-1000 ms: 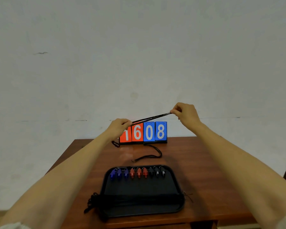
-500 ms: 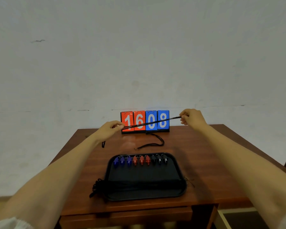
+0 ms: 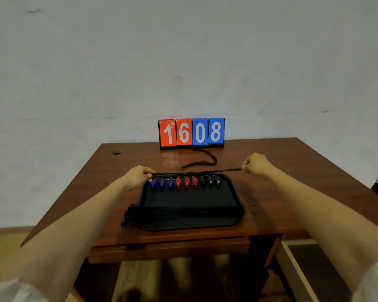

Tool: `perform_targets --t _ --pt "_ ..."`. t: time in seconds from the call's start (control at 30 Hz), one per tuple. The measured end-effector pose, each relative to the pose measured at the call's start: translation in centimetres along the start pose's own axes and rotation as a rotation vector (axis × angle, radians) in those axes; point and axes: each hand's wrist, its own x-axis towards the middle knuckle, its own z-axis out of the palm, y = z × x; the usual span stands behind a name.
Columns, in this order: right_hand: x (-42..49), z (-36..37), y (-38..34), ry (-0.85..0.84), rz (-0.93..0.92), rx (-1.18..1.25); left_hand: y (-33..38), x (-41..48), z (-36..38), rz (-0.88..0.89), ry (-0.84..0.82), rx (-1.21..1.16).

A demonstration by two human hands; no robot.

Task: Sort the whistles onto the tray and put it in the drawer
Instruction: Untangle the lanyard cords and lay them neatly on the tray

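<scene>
A brown wooden table (image 3: pixel 282 171) stands before a plain white wall (image 3: pixel 183 51).

Lanyard (image 3: pixel 205 171) ends hidden in left hand (image 3: pixel 140 176) and right hand (image 3: pixel 256 164), sleeves (image 3: pixel 375 284) cut by edge

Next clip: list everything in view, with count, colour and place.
whistles: nine; three blue, three red, three black; in a row along the tray's far edge
tray: one, black, middle of the table
cord bundle: one, black, across the tray's near part, spilling off its left edge
taut cord: one, black, stretched over the tray's far rim
loose cord: one, black, on the table between scoreboard and tray
scoreboard: one, red and blue, reads 1608, table's far edge
table: one, brown wood
drawer: one, brown, under the table's front
left hand: pinches the taut cord's left end
right hand: pinches its right end
</scene>
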Motion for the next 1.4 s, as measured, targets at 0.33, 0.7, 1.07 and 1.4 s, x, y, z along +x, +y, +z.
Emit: perform_targets --t 0.33,0.7,1.07,1.4 --pt "-2.1 3.7 3.2 -0.064 0.116 0.013 -3.5 -0.9 3.2 -0.197 0.095 -0.037" --pt "-3.6 5.4 4.4 -0.174 0.157 -0.063 -5.5 -1.7 5.2 -0.246 0.066 0.004" --pt "-4.2 6.5 5.5 -0.15 0.138 -0.07 -6.2 -2.0 6.5 -0.231 0.126 0.271" --pt "-5.4 6.2 4.5 -0.115 0.0 -0.277 -5.7 -2.7 8.9 -0.047 0.242 0.431"
